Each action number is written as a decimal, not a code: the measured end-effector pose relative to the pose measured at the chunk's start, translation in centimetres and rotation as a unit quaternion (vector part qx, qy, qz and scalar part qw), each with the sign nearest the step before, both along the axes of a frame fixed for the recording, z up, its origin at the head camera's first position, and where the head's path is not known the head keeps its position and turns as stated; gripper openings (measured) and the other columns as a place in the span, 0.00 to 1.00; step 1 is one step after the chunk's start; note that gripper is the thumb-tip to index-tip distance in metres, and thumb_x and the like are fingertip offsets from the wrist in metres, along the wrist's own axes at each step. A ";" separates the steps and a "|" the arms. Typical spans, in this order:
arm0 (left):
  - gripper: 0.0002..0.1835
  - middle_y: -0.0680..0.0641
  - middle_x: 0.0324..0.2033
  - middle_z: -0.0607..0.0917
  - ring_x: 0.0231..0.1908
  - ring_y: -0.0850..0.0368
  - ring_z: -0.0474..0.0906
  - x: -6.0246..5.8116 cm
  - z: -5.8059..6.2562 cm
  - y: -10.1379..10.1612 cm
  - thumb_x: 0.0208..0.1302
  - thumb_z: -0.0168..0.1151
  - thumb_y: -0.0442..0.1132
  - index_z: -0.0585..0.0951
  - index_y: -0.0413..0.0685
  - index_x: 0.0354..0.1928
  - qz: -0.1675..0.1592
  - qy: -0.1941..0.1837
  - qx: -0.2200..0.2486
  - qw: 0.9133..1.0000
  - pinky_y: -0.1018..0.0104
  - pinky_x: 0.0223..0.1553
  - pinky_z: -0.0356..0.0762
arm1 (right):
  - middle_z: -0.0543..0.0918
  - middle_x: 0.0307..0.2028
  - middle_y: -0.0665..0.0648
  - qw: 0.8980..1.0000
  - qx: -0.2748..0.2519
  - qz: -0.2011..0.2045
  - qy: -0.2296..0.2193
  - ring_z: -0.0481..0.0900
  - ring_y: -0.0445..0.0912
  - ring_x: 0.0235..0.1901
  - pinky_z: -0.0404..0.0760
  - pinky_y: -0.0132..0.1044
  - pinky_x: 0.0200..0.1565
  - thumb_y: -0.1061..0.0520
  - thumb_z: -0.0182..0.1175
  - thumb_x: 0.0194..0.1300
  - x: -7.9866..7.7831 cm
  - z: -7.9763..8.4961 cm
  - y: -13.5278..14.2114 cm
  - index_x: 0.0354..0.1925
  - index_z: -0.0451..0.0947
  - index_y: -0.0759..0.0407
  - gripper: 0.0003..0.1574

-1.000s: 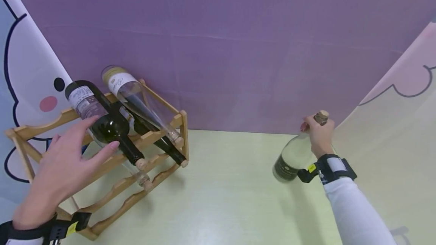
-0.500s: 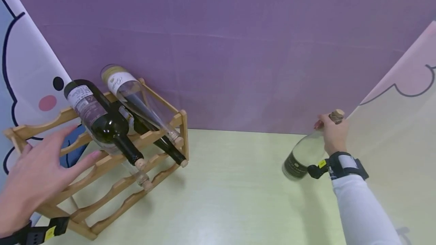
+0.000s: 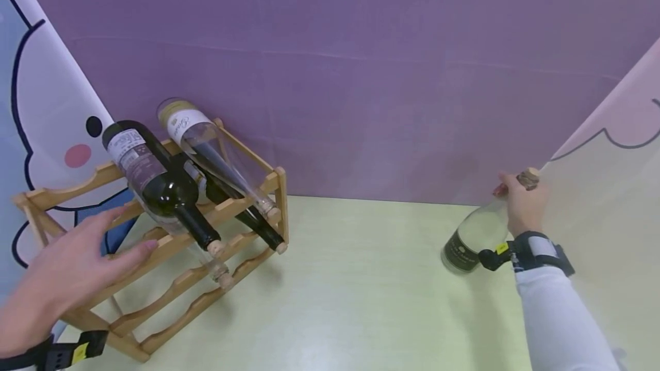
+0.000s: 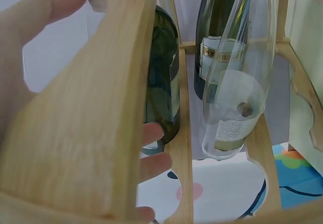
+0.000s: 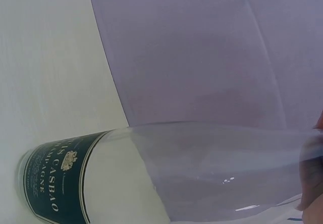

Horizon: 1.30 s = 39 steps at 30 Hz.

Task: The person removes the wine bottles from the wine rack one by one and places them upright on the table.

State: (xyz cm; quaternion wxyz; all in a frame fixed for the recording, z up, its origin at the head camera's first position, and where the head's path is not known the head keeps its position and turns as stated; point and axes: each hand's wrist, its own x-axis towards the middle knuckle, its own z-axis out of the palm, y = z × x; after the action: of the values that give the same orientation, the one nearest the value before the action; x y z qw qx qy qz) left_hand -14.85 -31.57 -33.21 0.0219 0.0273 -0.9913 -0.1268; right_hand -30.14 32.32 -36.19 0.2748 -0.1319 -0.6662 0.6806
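My right hand grips the neck of a clear champagne bottle just below its cork. This bottle, with a dark green label, stands near the table's back edge at the right. At the left, my left hand straddles the upper rail of a wooden wine rack. In the left wrist view its thumb touches one side of the rail, and fingertips curl round the other. A dark wine bottle and a clear wine bottle lie on top of the rack, corks toward me.
Lower in the rack lie another dark bottle and a clear bottle, partly hidden by those above. A purple backdrop rises behind the pale table. Printed cartoon panels flank both sides.
My left hand has drawn back from the dark bottle, down and left to the rack's rail. My right hand has shifted right with the champagne bottle. The racked bottles stay in place.
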 end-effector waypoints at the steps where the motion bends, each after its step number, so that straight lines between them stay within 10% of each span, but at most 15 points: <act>1: 0.54 0.13 0.60 0.63 0.55 0.14 0.58 0.0 0.0 0.0 0.59 0.50 0.71 0.59 0.29 0.69 -0.005 -0.008 0.000 1.000 0.16 0.48 0.59 | 0.81 0.10 0.42 1.000 -0.001 -0.001 -0.004 0.76 0.38 0.13 0.77 0.23 0.24 0.65 0.64 0.60 0.1 0.0 0.1 0.20 0.75 0.56 0.14; 15: 0.50 0.14 0.61 0.64 0.55 0.15 0.60 -0.4 -0.1 -0.1 0.65 0.46 0.67 0.59 0.25 0.68 -0.043 -0.064 0.034 0.996 0.19 0.47 0.64 | 0.82 0.17 0.37 0.996 0.053 0.044 -0.052 0.79 0.34 0.23 0.73 0.19 0.35 0.56 0.67 0.59 0.8 0.1 1.0 0.23 0.78 0.49 0.10; 23: 0.49 0.14 0.61 0.64 0.56 0.16 0.61 -0.2 -0.4 -0.2 0.66 0.45 0.67 0.59 0.24 0.67 -0.044 -0.061 0.043 0.996 0.19 0.48 0.63 | 0.80 0.33 0.43 0.999 -0.010 0.031 0.012 0.77 0.37 0.35 0.70 0.22 0.40 0.57 0.69 0.57 1.2 1.3 0.4 0.36 0.76 0.51 0.11; 28: 0.48 0.15 0.62 0.64 0.56 0.16 0.61 -0.2 -0.5 -0.1 0.67 0.45 0.67 0.59 0.25 0.67 -0.050 -0.061 0.042 0.996 0.20 0.47 0.64 | 0.74 0.40 0.45 0.998 0.056 -0.006 0.039 0.73 0.37 0.38 0.74 0.20 0.35 0.57 0.66 0.60 1.8 3.0 0.0 0.45 0.73 0.52 0.16; 39: 0.49 0.16 0.62 0.64 0.56 0.17 0.61 -0.1 -0.2 -0.1 0.66 0.44 0.68 0.59 0.26 0.67 -0.047 -0.065 0.037 0.996 0.20 0.47 0.65 | 0.81 0.50 0.57 0.917 0.376 -0.104 0.081 0.73 0.47 0.54 0.59 0.42 0.66 0.51 0.62 0.61 1.7 7.0 -4.1 0.53 0.78 0.58 0.23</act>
State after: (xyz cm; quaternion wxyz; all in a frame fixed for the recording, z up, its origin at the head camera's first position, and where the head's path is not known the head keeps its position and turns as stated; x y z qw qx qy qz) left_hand -14.91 -31.71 -33.46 -0.0497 -0.0103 -0.9855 -0.1619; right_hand -28.39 28.25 -29.21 0.4262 -0.0316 -0.8310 0.3560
